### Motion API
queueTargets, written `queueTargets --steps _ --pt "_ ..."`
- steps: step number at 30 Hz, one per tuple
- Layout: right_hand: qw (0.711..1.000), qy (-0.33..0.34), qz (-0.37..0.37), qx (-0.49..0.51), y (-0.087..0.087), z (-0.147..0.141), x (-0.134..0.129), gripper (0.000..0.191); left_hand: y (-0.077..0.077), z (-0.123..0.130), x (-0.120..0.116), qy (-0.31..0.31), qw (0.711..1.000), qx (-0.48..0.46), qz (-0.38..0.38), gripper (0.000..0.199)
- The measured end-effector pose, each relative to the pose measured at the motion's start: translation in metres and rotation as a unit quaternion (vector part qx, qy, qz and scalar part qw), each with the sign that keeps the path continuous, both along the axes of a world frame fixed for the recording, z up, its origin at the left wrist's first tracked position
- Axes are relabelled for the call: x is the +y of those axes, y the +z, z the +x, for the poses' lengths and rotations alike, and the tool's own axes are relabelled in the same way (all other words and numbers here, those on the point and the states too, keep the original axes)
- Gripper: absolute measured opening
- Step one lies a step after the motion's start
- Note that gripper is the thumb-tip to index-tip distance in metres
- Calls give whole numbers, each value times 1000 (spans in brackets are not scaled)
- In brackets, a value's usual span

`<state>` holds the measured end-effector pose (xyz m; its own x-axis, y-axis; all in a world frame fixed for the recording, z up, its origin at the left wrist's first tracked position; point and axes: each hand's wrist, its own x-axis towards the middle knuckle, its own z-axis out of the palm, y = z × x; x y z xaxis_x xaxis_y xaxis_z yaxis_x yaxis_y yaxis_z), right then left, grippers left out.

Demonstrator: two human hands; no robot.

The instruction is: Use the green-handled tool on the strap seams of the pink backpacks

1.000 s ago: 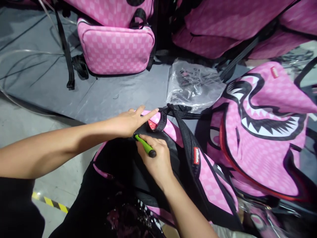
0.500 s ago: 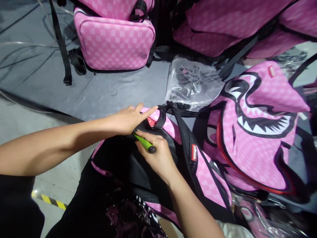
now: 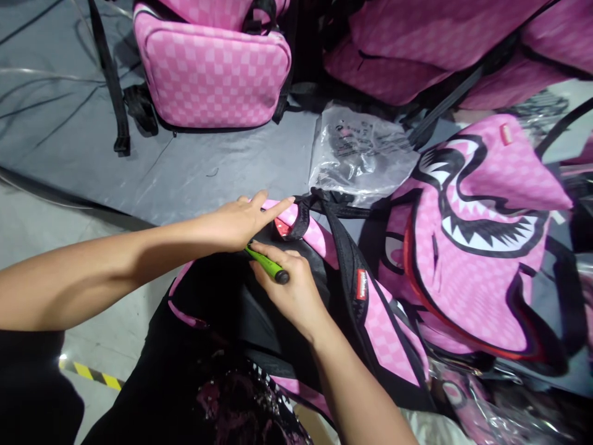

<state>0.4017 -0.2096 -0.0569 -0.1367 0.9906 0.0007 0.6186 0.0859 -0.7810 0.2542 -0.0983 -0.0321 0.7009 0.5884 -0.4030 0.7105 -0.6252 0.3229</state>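
My right hand (image 3: 290, 281) is closed round a slim green marker (image 3: 269, 264) with a round black end. Its front tip points up and left toward the black back panel of a pink and black backpack (image 3: 391, 340), and my fingers and left hand hide that tip. Fingers spread, my left hand (image 3: 248, 219) lies on the backpack's top edge, beside the black loop handle (image 3: 303, 219). Under that handle shows a small red patch. A black shoulder strap with a red label (image 3: 361, 284) runs down the right side of the backpack.
A clear plastic bag (image 3: 361, 154) lies on the grey table cover (image 3: 194, 167). To the right rests a pink backpack with a shark-mouth print (image 3: 482, 272). A pink checkered backpack (image 3: 217, 77) stands at the back, with more at the upper right. Loose black straps (image 3: 109, 86) hang at left.
The view has shifted very slightly. Both hands keep nearly the same places on the backpack, and the green marker has barely moved left.
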Motion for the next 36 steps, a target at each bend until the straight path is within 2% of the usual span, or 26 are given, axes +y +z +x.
queueTargets --steps 5,8,9,11,13,14,15,16,18,20,22,26,28,31,36 --pt "1000 -20 -11 -9 0 -11 2 21 -7 -7 -1 -3 1000 -13 10 93" --pt "997 8 -61 37 17 -3 4 15 -18 -13 2 -8 999 -37 26 100" --pt "996 9 -58 62 26 5 4 15 -22 -15 3 -9 999 -41 30 103" --pt "996 -33 4 80 43 32 8 20 -26 -15 3 -7 998 -45 34 107" --pt "990 -120 67 -15 52 70 20 30 -26 -13 1 5 999 -42 34 107" --pt "977 -162 62 -124 50 89 32 36 -24 -11 -1 12 999 -37 33 107" --pt "951 -173 17 -256 44 107 47 39 -21 -8 -2 18 999 -28 29 108" --pt "914 -144 -49 -375 35 122 66 38 -18 -5 -3 22 999 -18 24 109" --pt "884 -105 -90 -446 14 141 106 29 -12 0 -3 27 1000 2 9 110" --pt "881 -77 -81 -460 -6 147 140 24 -7 3 -4 37 999 14 -7 112" --pt "873 -67 -68 -479 -20 147 161 24 -4 3 -4 49 998 18 -19 115" --pt "855 -56 -77 -510 -33 146 167 37 -5 2 -3 50 999 6 -21 117" --pt "851 -33 -76 -519 -35 143 163 34 -7 1 -1 46 999 2 -20 117" --pt "848 -2 -64 -527 -36 135 156 26 -10 0 1 40 999 -1 -24 116" --pt "856 6 -69 -513 -31 131 151 31 -16 -4 0 32 999 -20 6 114"
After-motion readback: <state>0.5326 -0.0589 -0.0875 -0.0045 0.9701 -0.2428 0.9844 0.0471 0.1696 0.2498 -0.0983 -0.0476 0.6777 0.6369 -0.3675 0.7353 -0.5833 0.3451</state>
